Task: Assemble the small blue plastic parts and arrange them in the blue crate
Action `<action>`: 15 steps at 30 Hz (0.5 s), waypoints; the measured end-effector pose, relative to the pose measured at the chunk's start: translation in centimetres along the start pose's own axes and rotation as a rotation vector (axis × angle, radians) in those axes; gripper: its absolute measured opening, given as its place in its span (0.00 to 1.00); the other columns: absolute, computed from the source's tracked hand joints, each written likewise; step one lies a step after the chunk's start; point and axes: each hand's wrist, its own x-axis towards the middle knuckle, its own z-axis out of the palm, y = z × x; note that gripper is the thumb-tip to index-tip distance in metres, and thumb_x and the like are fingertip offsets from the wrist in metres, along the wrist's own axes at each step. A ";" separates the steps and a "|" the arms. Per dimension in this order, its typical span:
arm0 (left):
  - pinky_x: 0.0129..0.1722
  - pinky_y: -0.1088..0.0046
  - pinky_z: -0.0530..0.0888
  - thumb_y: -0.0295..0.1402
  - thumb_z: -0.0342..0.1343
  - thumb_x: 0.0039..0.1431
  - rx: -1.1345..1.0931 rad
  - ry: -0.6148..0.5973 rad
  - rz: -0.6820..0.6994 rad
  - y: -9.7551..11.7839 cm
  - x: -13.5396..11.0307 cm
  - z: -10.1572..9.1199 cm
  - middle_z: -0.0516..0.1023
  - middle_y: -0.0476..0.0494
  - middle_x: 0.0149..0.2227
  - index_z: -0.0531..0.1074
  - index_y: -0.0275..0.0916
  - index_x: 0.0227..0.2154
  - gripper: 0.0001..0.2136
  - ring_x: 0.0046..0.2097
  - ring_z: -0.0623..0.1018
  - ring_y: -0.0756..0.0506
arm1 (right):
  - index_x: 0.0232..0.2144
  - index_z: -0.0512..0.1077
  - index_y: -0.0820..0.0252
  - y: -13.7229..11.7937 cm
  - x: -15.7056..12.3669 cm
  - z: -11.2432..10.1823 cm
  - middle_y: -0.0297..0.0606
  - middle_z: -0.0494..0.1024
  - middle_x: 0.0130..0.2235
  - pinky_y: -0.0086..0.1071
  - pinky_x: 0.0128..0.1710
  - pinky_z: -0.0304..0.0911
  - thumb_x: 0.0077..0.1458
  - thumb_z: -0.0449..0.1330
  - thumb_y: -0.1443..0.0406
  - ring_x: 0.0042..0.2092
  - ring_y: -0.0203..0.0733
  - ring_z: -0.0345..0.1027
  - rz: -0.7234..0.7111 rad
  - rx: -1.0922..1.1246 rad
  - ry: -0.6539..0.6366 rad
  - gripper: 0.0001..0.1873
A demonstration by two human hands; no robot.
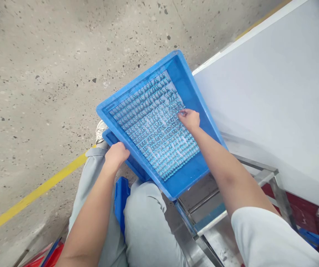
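A blue plastic tray (187, 89) rests tilted over my knees, filled with rows of several small blue-grey parts (150, 122) on a pale sheet. My left hand (116, 155) grips the tray's near left rim, fingers curled under it. Inside the tray at its right side, my right hand (189, 119) pinches at the small parts with closed fingertips; what it holds is too small to make out. A second blue tray (109, 137) lies just under the first one.
A white table top (273, 96) with a metal frame (265, 178) stands on the right. Speckled concrete floor (37, 74) with a yellow line (37, 193) lies on the left. A blue object (120, 200) sits between my legs, red items at the bottom left.
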 end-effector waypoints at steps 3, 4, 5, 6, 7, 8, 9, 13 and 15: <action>0.45 0.66 0.76 0.32 0.48 0.57 -0.003 0.008 -0.005 0.0 0.0 0.0 0.80 0.26 0.49 0.77 0.32 0.44 0.17 0.49 0.81 0.35 | 0.47 0.80 0.56 -0.2 0.3 0.1 0.37 0.82 0.36 0.36 0.45 0.69 0.55 0.58 0.59 0.41 0.46 0.75 -0.095 -0.007 0.009 0.20; 0.45 0.66 0.76 0.32 0.48 0.57 -0.001 0.007 -0.006 0.0 0.0 0.0 0.80 0.26 0.49 0.77 0.32 0.44 0.17 0.49 0.81 0.35 | 0.47 0.80 0.57 -0.3 0.4 0.1 0.37 0.82 0.36 0.36 0.45 0.69 0.55 0.57 0.60 0.41 0.46 0.75 -0.115 -0.013 0.003 0.20; 0.45 0.66 0.76 0.32 0.48 0.57 0.001 0.005 -0.006 0.0 0.0 0.0 0.80 0.26 0.48 0.77 0.32 0.44 0.17 0.49 0.81 0.35 | 0.47 0.80 0.57 -0.4 0.6 0.1 0.37 0.82 0.36 0.35 0.45 0.69 0.54 0.57 0.61 0.41 0.46 0.75 -0.128 -0.020 -0.004 0.20; 0.45 0.66 0.76 0.32 0.49 0.57 0.004 0.003 -0.006 0.0 0.0 0.0 0.80 0.26 0.48 0.77 0.33 0.44 0.17 0.49 0.81 0.35 | 0.47 0.80 0.56 -0.6 0.7 0.1 0.37 0.82 0.36 0.35 0.45 0.68 0.54 0.57 0.62 0.41 0.46 0.75 -0.133 -0.027 -0.014 0.20; 0.45 0.67 0.76 0.32 0.49 0.57 0.006 0.002 -0.005 0.0 0.0 0.0 0.81 0.27 0.48 0.77 0.33 0.44 0.17 0.49 0.81 0.36 | 0.47 0.80 0.56 -0.7 0.8 0.1 0.37 0.82 0.37 0.35 0.45 0.68 0.54 0.57 0.62 0.42 0.46 0.75 -0.131 -0.033 -0.024 0.20; 0.45 0.67 0.76 0.32 0.49 0.57 0.007 0.001 -0.004 0.0 0.0 0.0 0.81 0.27 0.48 0.77 0.33 0.44 0.17 0.49 0.81 0.36 | 0.48 0.80 0.56 -0.9 0.9 0.1 0.37 0.82 0.37 0.35 0.45 0.68 0.53 0.58 0.63 0.42 0.46 0.75 -0.125 -0.038 -0.037 0.20; 0.45 0.68 0.76 0.32 0.49 0.57 0.006 0.001 -0.003 0.0 0.0 0.0 0.81 0.27 0.48 0.77 0.33 0.44 0.17 0.49 0.81 0.36 | 0.48 0.80 0.56 -1.0 1.0 0.1 0.37 0.82 0.37 0.35 0.45 0.68 0.53 0.58 0.63 0.42 0.46 0.75 -0.116 -0.041 -0.050 0.20; 0.44 0.67 0.76 0.31 0.48 0.57 0.007 0.002 -0.001 0.0 0.0 0.0 0.80 0.26 0.49 0.77 0.32 0.44 0.17 0.49 0.81 0.36 | 0.46 0.81 0.55 -1.4 1.1 0.2 0.36 0.82 0.37 0.35 0.45 0.69 0.54 0.59 0.60 0.43 0.47 0.75 -0.069 -0.046 -0.092 0.18; 0.45 0.66 0.76 0.31 0.48 0.57 0.006 0.005 0.003 0.0 0.0 0.1 0.80 0.26 0.48 0.77 0.32 0.43 0.17 0.49 0.81 0.35 | 0.45 0.81 0.54 -1.6 1.0 0.2 0.37 0.82 0.37 0.36 0.45 0.69 0.55 0.59 0.58 0.43 0.48 0.75 -0.059 -0.058 -0.099 0.17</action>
